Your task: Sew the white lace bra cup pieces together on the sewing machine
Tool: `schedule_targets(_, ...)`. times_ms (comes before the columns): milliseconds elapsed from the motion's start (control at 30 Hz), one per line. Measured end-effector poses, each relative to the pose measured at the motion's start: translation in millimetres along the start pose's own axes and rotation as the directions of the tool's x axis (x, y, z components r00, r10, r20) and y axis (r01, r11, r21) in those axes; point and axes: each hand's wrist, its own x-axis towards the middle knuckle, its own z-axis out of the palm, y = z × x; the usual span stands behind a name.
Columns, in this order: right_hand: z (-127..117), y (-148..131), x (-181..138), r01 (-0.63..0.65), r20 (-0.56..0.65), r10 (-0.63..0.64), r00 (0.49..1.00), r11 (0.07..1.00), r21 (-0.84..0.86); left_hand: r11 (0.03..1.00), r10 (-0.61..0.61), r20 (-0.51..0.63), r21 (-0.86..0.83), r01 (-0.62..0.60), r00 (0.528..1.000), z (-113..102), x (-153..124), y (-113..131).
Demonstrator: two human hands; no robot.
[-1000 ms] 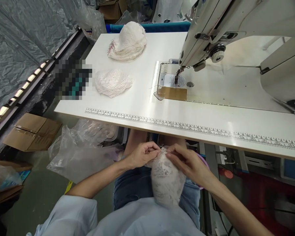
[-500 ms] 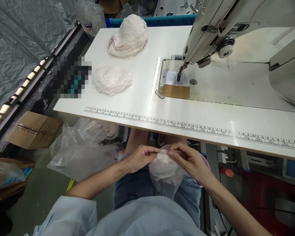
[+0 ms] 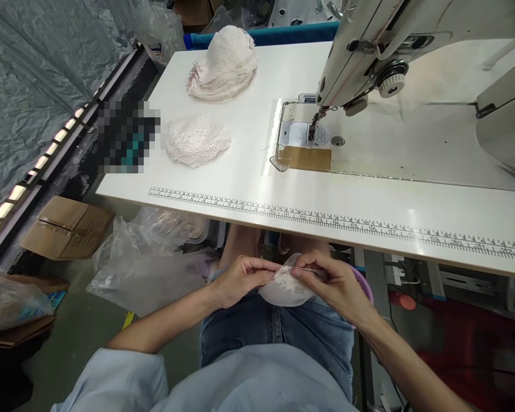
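Observation:
Over my lap, a sheer white piece of lace fabric (image 3: 288, 289) hangs between both hands. My left hand (image 3: 240, 280) pinches its left edge between thumb and fingers. My right hand (image 3: 332, 283) is closed on the upper right edge, where a thin thread or cord runs along the lace. On the white table, a small white lace piece (image 3: 198, 140) lies flat, and behind it sits a stack of white cloth pieces (image 3: 225, 66) with reddish thread ends on its left side.
The sewing machine (image 3: 369, 63) stands on the table's right half, its needle area above a metal plate. A printed ruler (image 3: 326, 220) runs along the table's front edge, above my hands. Clear plastic bags (image 3: 150, 274) and a cardboard box (image 3: 68, 228) are at lower left.
The sheer fabric hung down long before and is now gathered up into a shorter, rounder shape. Both hands stay pinched on its upper edge, nearly in place.

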Motion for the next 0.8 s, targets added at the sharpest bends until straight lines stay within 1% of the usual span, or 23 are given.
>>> schedule_targets(67, 0.7, 0.7, -0.4, 0.008, 0.014, -0.008, 1.0, 1.0, -0.01, 1.0, 0.01, 0.011, 0.025, -0.01, 1.0, 0.4, -2.3, 2.2)
schedule_targets(167, 2.6, 1.1, -1.0, 0.032, 0.033, -0.031, 0.999, 0.999, -0.04, 0.998, 0.054, 0.065, 0.031, -0.056, 0.996, 4.3, -5.3, 5.2)
schedule_targets(200, 3.0, 1.0, -1.0, 0.036, 0.042, -0.034, 0.999, 0.998, -0.055, 0.997, 0.067, 0.068, 0.032, -0.069, 0.995, 6.1, -5.8, 5.6)
schedule_targets(233, 2.9, 0.5, -0.9, 0.034, 0.052, -0.03, 0.998, 0.997, -0.075, 0.996, 0.078, 0.051, 0.041, -0.08, 0.996, 7.8, -5.8, 5.8)
schedule_targets(367, -4.5, -3.1, 0.5, -0.013, 0.13, 0.035, 0.991, 0.986, -0.164, 0.987, 0.116, -0.084, 0.123, -0.105, 0.99, 9.4, -2.9, 8.6)
schedule_targets(467, -15.5, -5.7, 1.8, -0.049, 0.217, 0.093, 0.972, 0.979, -0.2, 0.982, 0.063, -0.076, 0.18, -0.049, 0.995, 3.5, -0.9, 16.2)
schedule_targets(567, -22.3, -5.2, 2.4, -0.076, 0.244, 0.124, 0.962, 0.978, -0.196, 0.977, -0.021, -0.033, 0.211, 0.028, 0.999, -3.6, -0.1, 23.7)
schedule_targets(700, -21.7, -0.1, 2.9, -0.015, 0.259, 0.068, 0.963, 0.98, -0.2, 0.971, -0.035, 0.0, 0.237, 0.035, 0.999, -8.7, 1.2, 26.8)
schedule_targets(800, -21.0, 1.8, 4.2, 0.038, 0.239, 0.018, 0.971, 0.973, -0.228, 0.961, -0.034, 0.036, 0.275, 0.023, 0.999, -9.4, 2.2, 28.6)
